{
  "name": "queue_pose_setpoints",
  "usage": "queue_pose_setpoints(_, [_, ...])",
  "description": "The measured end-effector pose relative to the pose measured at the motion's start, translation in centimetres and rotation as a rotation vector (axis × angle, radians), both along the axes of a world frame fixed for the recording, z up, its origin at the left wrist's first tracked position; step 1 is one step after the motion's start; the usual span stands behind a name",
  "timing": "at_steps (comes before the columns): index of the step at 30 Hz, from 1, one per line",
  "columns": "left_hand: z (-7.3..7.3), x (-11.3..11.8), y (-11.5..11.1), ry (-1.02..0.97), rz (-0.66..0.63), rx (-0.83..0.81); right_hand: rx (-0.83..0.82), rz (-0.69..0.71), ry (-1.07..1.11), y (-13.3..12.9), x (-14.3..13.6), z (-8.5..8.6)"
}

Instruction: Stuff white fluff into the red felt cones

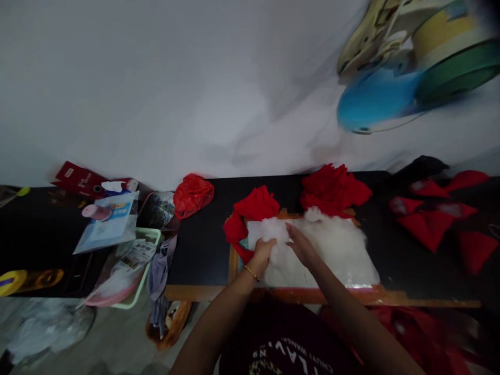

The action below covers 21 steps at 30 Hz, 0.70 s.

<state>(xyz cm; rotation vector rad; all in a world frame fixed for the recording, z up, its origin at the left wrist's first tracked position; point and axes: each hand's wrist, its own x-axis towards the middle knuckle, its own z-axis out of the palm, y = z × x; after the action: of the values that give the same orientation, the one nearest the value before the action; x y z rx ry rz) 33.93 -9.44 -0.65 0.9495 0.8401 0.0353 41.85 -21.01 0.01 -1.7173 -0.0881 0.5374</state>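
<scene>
A tuft of white fibre stuffing (275, 234) is between my two hands, above a white sheet on the table. My left hand (264, 252), with a gold bracelet at the wrist, is closed on the near left side of the tuft. On its right side, the fingers and thumb of my right hand (300, 245) curve around the edge of the fluff. A larger heap of stuffing (336, 250) lies to the right of my hands. Red fabric (253, 208) is bunched just beyond my left hand, and another red fabric pile (334, 190) sits behind the heap.
Several red fabric pieces (427, 226) lie on the dark table (199, 250) at right. A red plastic bag (193, 195) is at back left. Further left are a green-rimmed basket (135, 299) and a red box (80, 179). Blurred thread cones (455, 57) hang over the upper right.
</scene>
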Motion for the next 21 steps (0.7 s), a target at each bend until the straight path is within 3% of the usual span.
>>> queue_pose_setpoints(4, [0.4, 0.0, 0.4, -0.001, -0.027, -0.024, 0.06, 0.092, 0.156, -1.4, -0.4, 0.6])
queue_pose_setpoints(8, [0.9, 0.3, -0.4, 0.002, -0.102, -0.045, -0.033, 0.091, 0.085, -1.3, -0.8, 0.2])
queue_pose_setpoints(16, [-0.5, 0.0, 0.7, 0.066, -0.071, 0.098, -0.162, -0.117, 0.028, -2.7, -0.5, -1.0])
queue_pose_setpoints(21, [-1.1, -0.5, 1.2, 0.092, -0.063, 0.121, -0.188, -0.146, 0.004, -3.0, -0.7, -1.0])
